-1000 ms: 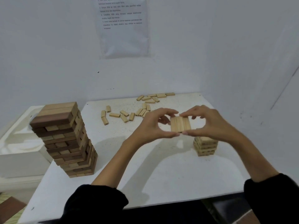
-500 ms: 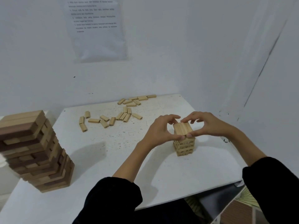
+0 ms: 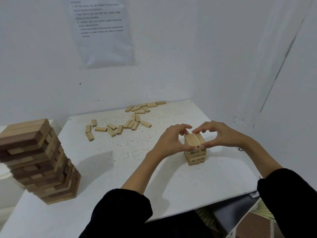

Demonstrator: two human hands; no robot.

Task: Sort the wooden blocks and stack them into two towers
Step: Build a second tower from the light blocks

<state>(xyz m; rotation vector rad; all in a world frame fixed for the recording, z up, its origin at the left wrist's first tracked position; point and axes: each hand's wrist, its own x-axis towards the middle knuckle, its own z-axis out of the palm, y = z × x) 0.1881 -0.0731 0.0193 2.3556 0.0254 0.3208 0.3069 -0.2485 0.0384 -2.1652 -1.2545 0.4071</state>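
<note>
A short tower of small light wooden blocks (image 3: 196, 156) stands on the white table (image 3: 120, 169), right of centre. Its top layer is a row of three small blocks (image 3: 194, 140) resting on the tower. My left hand (image 3: 169, 141) and my right hand (image 3: 217, 134) pinch that layer from both sides, thumbs at the front and fingers at the back. A tall tower of larger brown and tan blocks (image 3: 36, 162) stands at the table's left, leaning slightly. Several loose small blocks (image 3: 118, 127) lie scattered toward the back of the table.
White walls close in behind and to the right of the table, with a printed sheet (image 3: 101, 30) taped on the back wall. A white box-like object (image 3: 3, 177) sits left of the table. The front edge (image 3: 223, 201) runs just below my sleeves.
Both hands brought the three-block layer down from mid-air onto the short tower. The camera view shifted to the right, then slightly back.
</note>
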